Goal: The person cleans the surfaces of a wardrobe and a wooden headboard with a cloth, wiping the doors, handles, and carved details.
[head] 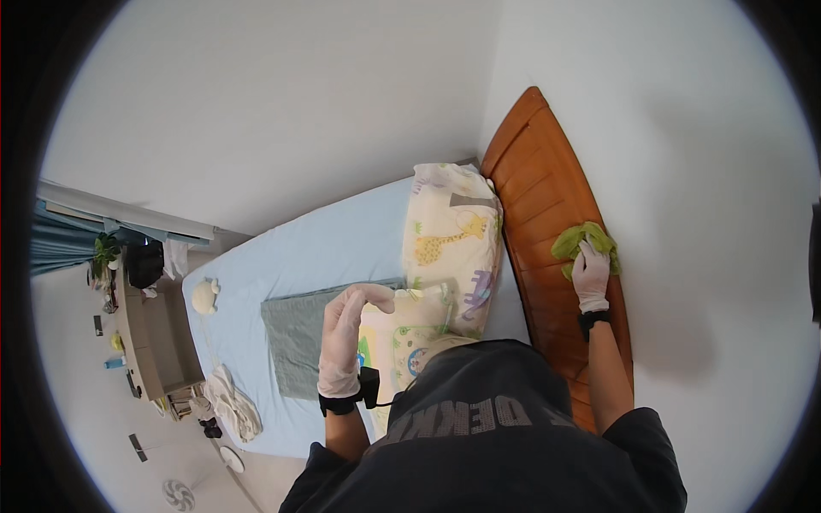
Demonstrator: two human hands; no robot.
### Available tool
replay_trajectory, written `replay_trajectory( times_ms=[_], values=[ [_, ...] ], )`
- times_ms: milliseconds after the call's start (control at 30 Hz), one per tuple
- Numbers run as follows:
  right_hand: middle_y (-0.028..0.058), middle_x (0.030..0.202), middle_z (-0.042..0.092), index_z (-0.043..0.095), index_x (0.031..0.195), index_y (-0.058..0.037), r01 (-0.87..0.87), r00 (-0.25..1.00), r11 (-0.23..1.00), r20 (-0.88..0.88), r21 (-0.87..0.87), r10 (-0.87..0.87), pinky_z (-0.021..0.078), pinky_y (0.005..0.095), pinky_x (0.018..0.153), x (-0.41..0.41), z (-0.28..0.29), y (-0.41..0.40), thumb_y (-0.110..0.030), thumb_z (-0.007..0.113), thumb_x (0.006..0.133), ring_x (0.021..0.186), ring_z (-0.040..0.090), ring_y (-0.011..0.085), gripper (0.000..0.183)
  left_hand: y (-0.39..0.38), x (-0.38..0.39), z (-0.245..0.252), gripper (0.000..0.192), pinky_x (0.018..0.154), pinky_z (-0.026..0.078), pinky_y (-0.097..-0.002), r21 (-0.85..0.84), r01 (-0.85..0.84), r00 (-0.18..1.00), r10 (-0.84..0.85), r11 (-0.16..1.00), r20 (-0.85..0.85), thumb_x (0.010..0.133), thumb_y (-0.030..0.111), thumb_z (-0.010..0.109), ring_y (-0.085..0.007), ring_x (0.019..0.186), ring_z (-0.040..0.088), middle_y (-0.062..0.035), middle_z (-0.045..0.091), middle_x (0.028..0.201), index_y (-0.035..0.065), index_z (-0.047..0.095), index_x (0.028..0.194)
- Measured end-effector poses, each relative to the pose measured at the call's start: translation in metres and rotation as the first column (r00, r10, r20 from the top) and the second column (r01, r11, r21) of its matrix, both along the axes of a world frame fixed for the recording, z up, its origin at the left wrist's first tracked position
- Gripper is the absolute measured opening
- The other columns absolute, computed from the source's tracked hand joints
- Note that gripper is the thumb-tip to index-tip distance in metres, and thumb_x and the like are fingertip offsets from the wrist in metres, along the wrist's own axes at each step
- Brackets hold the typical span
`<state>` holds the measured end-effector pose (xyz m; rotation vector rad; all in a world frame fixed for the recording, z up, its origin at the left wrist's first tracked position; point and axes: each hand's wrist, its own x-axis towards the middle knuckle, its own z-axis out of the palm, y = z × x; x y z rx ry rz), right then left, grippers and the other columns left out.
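Observation:
My right hand (590, 277), in a thin whitish glove, is on a crumpled green cloth (582, 240). The cloth lies against the upper edge of the brown wooden headboard (539, 173), part of it bunched under the fingers. My left hand (341, 343), gloved the same way, is raised over the bed with its fingers curved and nothing visible in it. Behind it are a folded grey-green cloth (292, 343) and a pale patterned pillow (420, 314), partly hidden by my hand and body. Close to the headboard lies a cream animal-print pillow (449, 250).
A light blue sheet (340, 240) covers the mattress. On it are a round plush toy (205, 296) and a bunched beige cloth (232, 404). White walls (712, 211) border the headboard and far side. A desk (144, 346) stands beyond the bed's foot, near an electric fan (177, 495).

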<state>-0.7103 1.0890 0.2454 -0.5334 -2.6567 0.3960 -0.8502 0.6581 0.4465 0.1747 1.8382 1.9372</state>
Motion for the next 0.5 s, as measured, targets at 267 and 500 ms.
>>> replay_trajectory(
  times_ms=[267,500],
  values=[
    [0.023,0.128,0.062,0.066,0.112,0.0032,0.029,0.999,0.999,0.025,0.032,-0.03,0.0428,0.0471,0.102,-0.047,0.004,0.011,-0.012,0.052,0.091,0.115,0.057,0.042,0.029,-0.045,-0.052,-0.033,0.041,0.088,0.043,-0.0334,0.029,-0.13,0.991,0.131,0.991,-0.028,0.103,0.029,0.044,-0.0182,0.088,0.058,-0.009,0.065,0.09,-0.0055,0.065,0.095],
    [0.0233,0.13,0.06,0.065,0.115,0.0023,-0.09,0.993,0.99,0.09,0.111,0.08,0.0412,0.0488,0.104,-0.094,-0.004,0.036,-0.014,0.051,0.09,0.117,0.056,0.0421,0.032,-0.053,-0.041,-0.039,0.031,0.084,0.043,-0.0292,0.065,-0.231,0.972,0.226,0.971,0.07,0.101,0.02,0.046,-0.0142,0.084,0.058,-0.0057,0.063,0.083,-0.003,0.066,0.092]
  ],
)
